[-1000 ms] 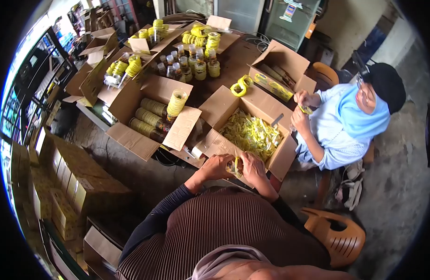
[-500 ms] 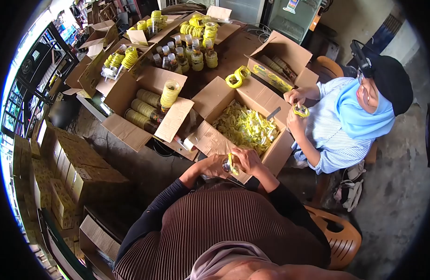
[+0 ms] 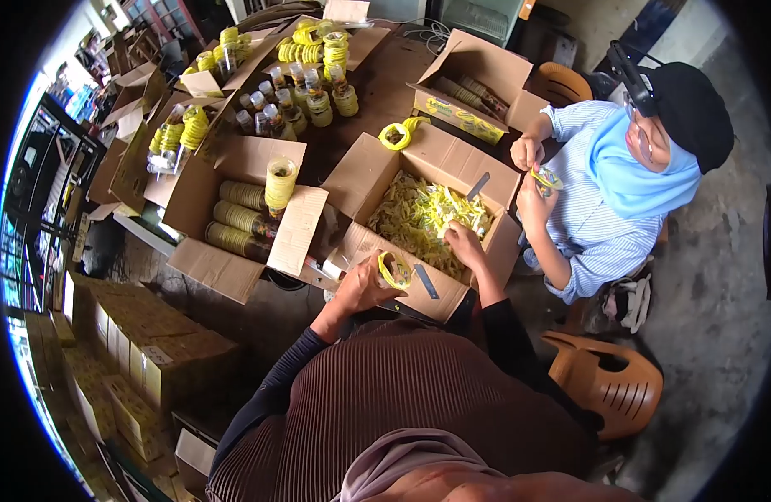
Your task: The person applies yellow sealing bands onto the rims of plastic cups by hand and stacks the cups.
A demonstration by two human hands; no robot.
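Right side: a co-worker in black cap, light-blue headscarf and blue-and-white striped shirt (image 3: pixel 599 226), black strap-mounted device (image 3: pixel 632 79) over the cap's front. Below, an orange plastic chair with slotted back (image 3: pixel 588 389) on the grey, stained concrete floor (image 3: pixel 707 268); near it a white-and-dark bundle (image 3: pixel 640 301), too small to identify. A second orange plastic chair (image 3: pixel 569 84) farther back, partly hidden by cardboard. Top centre: lower part of a glass-fronted upright cabinet (image 3: pixel 477 21), thin pale cable (image 3: pixel 438 35) looped nearby. Cream wall (image 3: pixel 607 25) beyond, dark blue upright panel (image 3: pixel 653 33) against it. Left: yellow-brown printed cardboard cartons (image 3: pixel 168 330), stacked, closed; behind them a dark metal frame (image 3: pixel 43 134), daylight past it.
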